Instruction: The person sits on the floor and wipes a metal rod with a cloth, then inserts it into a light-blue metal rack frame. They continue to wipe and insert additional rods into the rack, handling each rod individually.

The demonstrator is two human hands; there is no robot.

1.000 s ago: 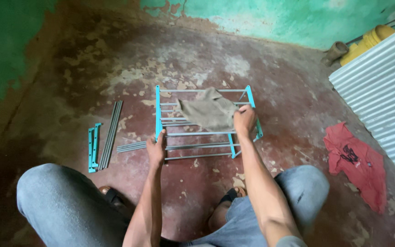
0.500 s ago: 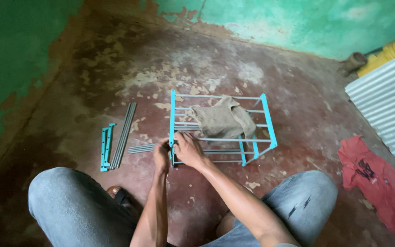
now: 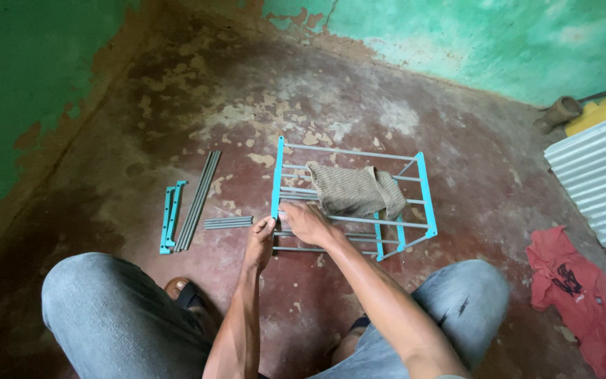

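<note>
Turquoise plastic side frames joined by thin grey metal rods make up a small rack that lies tipped on the worn red-brown concrete floor, in front of the seated person's knees. Both hands meet at the near-left corner of this rack. The left hand pinches the lower end of the turquoise left upright, fingers closed narrow around it, seemingly to steady the frame. The right hand curls over a grey rod just beside that upright, closed on the rod where it meets the plastic; I cannot tell whether the rod end sits fully in its socket.

A crumpled olive-brown cloth drapes over the rack's middle rods, just right of the hands and clear of the joint they are working.

Left of the rack lie spare parts: a short bundle of grey rods nearest it, then long grey rods, then two flat turquoise plastic side pieces, all apart from the rack and within reach.

Right of the rack the floor stays open until a red rag, with ribbed corrugated metal sheeting beyond it. Behind the rack, bare floor runs to the green painted wall.
</note>
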